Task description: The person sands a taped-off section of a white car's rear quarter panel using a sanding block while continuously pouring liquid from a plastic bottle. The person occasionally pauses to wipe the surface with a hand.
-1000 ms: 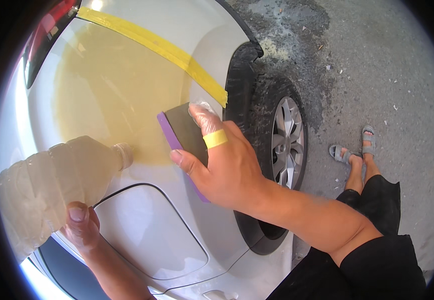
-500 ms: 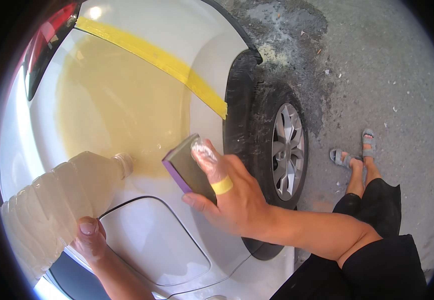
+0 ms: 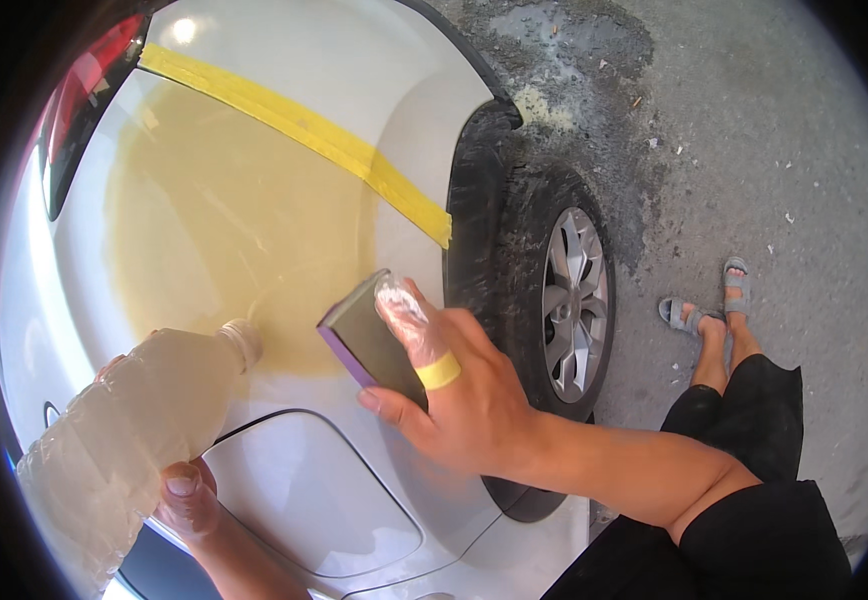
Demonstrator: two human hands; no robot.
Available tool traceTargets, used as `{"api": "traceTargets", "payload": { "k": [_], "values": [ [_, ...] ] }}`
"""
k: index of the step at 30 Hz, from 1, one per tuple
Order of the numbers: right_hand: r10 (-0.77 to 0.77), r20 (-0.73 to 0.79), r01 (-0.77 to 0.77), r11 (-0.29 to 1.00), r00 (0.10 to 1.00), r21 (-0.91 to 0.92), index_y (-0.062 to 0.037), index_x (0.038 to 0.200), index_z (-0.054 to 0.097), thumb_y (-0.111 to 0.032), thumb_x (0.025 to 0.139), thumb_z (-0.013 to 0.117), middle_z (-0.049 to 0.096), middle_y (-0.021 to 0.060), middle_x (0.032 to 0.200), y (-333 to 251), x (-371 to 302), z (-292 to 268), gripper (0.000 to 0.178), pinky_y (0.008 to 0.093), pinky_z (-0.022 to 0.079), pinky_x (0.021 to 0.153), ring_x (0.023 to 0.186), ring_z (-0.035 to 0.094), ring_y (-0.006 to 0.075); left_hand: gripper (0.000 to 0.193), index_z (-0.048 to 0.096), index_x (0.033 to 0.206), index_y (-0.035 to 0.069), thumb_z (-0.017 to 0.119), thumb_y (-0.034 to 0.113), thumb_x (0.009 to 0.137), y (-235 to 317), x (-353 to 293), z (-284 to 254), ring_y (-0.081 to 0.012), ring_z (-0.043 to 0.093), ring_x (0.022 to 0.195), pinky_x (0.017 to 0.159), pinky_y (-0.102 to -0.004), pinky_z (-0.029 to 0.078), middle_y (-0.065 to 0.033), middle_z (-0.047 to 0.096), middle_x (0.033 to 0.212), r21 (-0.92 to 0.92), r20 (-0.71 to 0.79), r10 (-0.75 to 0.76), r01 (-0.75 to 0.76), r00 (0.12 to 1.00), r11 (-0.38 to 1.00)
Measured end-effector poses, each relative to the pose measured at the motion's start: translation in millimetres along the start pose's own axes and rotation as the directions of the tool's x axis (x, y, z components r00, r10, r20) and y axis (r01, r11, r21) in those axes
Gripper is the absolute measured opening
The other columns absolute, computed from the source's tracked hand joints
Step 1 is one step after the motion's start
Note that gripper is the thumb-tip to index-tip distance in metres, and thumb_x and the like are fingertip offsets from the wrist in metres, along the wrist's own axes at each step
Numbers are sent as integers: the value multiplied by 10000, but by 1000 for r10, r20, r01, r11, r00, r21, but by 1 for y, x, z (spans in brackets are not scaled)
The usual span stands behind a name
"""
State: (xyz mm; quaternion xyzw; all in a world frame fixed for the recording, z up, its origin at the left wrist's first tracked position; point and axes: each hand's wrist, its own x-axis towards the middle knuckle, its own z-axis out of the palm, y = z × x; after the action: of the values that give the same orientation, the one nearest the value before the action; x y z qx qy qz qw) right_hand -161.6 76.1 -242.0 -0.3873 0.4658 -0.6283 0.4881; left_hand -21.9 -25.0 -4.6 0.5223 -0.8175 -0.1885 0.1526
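Note:
My left hand (image 3: 189, 495) is wrapped round a large plastic bottle (image 3: 134, 415) of cloudy liquid, tilted with its mouth toward the car's panel. From the mouth a thin stream seems to run onto a yellowish-beige patch (image 3: 244, 215) on the white car body. My right hand (image 3: 469, 395) grips a sanding block (image 3: 379, 335), grey-green with a purple edge, close to the lower right of that patch; whether it touches the panel I cannot tell. Clear plastic film held by yellow tape covers one finger of this hand. Yellow masking tape (image 3: 299, 125) crosses the panel above the patch.
Below the patch lies the closed fuel flap (image 3: 314, 490). To the right are the black wheel arch trim (image 3: 476, 200) and the wheel (image 3: 576, 300). A red tail light (image 3: 94, 80) sits at upper left. My sandalled feet (image 3: 709, 300) stand on grey, partly wet pavement (image 3: 754, 130).
The bottle has shifted slightly down and right in the picture, and its neck sits a little lower. My right hand and the sanding block have moved slightly left.

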Motion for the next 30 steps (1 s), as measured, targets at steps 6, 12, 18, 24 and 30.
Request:
{"api": "traceTargets", "payload": {
  "k": [6,12,18,24,30],
  "values": [
    [-30,-20,29,999,999,-30,27,1429,444,-299,869,757,501,334,1400,8,8,6,721,447,533,919,1109,568,421,858,424,1473,64,807,480,828,1,0,2,-293,506,1324,1134,-488,389,-99,526,1420,20,19,6,-6,1000,1000],
    [15,-40,-16,999,999,-33,81,1403,449,-283,888,761,600,269,1298,9,35,-3,703,445,502,935,1054,604,395,876,415,1480,61,808,487,823,1,-2,-2,-297,503,1328,1137,-485,386,-105,517,1430,24,16,2,-2,1000,1000],
    [16,48,-16,1000,999,-6,72,1436,408,-347,896,734,481,319,1427,-2,-22,5,758,446,544,902,1105,560,402,970,484,1385,-16,815,631,742,10,4,17,-289,577,1198,1002,-429,457,-140,587,1290,138,-89,-32,44,996,989],
    [50,-60,-54,997,997,-62,75,1433,430,-342,905,740,598,255,1312,20,58,-2,741,444,473,997,1124,592,394,978,506,1363,-16,814,658,725,9,4,22,-270,581,1178,977,-414,466,-147,594,1287,135,-128,-20,38,992,990],
    [-62,28,62,998,998,11,76,1445,390,-314,911,707,555,296,1336,33,11,-8,734,473,490,971,1130,556,425,1046,486,1378,-8,833,687,679,12,6,17,-253,599,1127,953,-397,464,-145,616,1273,190,-85,-41,57,996,980]
  ]
}}
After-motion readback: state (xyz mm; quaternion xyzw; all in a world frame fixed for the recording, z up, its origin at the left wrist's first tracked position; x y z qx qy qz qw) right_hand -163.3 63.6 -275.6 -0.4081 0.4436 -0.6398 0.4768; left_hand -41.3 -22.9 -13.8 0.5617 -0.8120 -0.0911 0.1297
